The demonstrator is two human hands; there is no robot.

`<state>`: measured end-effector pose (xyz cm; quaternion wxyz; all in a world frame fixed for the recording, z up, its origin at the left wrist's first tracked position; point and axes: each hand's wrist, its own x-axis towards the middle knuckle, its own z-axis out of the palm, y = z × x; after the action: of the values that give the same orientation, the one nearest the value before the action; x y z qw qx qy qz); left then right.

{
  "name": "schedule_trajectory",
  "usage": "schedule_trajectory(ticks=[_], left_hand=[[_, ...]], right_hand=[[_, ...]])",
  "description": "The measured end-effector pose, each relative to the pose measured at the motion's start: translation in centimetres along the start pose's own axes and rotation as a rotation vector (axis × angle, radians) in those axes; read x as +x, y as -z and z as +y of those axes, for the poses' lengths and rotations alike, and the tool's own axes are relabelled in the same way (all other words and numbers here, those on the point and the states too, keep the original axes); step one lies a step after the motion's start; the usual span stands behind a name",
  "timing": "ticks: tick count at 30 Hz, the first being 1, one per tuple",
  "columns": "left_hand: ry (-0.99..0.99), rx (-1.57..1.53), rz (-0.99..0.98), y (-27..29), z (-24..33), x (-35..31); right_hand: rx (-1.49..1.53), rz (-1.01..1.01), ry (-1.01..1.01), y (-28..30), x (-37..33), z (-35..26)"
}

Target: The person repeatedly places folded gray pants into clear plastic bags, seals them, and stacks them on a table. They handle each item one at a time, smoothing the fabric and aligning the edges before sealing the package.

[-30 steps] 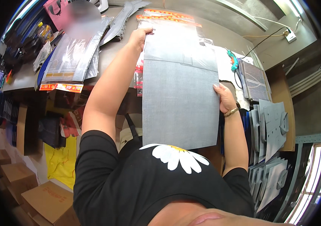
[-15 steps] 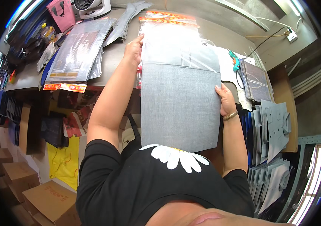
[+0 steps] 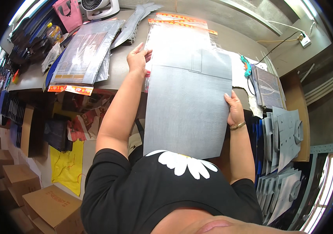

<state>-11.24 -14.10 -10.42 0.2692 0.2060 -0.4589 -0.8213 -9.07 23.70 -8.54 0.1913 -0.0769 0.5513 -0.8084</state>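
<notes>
A flat grey folded garment [image 3: 186, 113] spans the space from the table down to my chest, with a stitched rectangular outline near its upper end. My right hand [image 3: 235, 110] grips its right edge, thumb on top and the other fingers underneath. Beside the upper left edge, my left hand [image 3: 137, 59] has its fingers apart, their tips close to clear plastic bags [image 3: 180, 37] with red-orange strips. Whether those fingertips touch the plastic I cannot tell. The garment's upper end lies over or against the bags; glare blurs that border.
Bagged garments [image 3: 82, 54] lie on the table [image 3: 125, 58] at left. A green-handled tool [image 3: 246, 66] sits by a dark stack [image 3: 267, 85] at right. Folded shirts [image 3: 287, 132] stand below it. Cardboard boxes [image 3: 53, 204] fill the lower left; a white fan [image 3: 100, 8] stands at the back.
My left hand has come off the garment's upper left edge, and its fingers have spread. The garment has tilted, its upper end shifting right and its lower end left. My right hand keeps its grip.
</notes>
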Motion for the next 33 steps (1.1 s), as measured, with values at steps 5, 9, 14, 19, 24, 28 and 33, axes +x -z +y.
schedule_trajectory(ticks=[5, 9, 14, 19, 24, 28, 33], left_hand=[[0.011, 0.071, -0.033, -0.4, 1.1, -0.9], [-0.081, 0.184, -0.166, -0.9, 1.6, -0.9], [-0.309, 0.320, -0.249, -0.4, 0.5, 0.1], [-0.255, 0.353, -0.192, -0.3, 0.0, -2.1], [-0.287, 0.281, -0.155, 0.0, -0.3, -3.6], [-0.159, 0.233, -0.164, 0.1, 0.5, -3.8], [0.235, 0.093, -0.219, 0.0, 3.6, 0.4]], right_hand=[[0.035, 0.007, -0.005, 0.1, 0.0, 0.3], [0.006, 0.009, 0.014, -0.1, 0.0, 0.5], [-0.007, 0.030, 0.013, -0.2, -0.1, 0.6], [0.032, 0.030, 0.011, -0.1, -0.4, 0.9], [0.032, 0.042, 0.009, -0.2, -0.5, 1.1], [0.046, 0.019, 0.001, -0.3, -0.3, 0.9], [0.041, -0.038, -0.014, -0.3, 0.1, 0.5]])
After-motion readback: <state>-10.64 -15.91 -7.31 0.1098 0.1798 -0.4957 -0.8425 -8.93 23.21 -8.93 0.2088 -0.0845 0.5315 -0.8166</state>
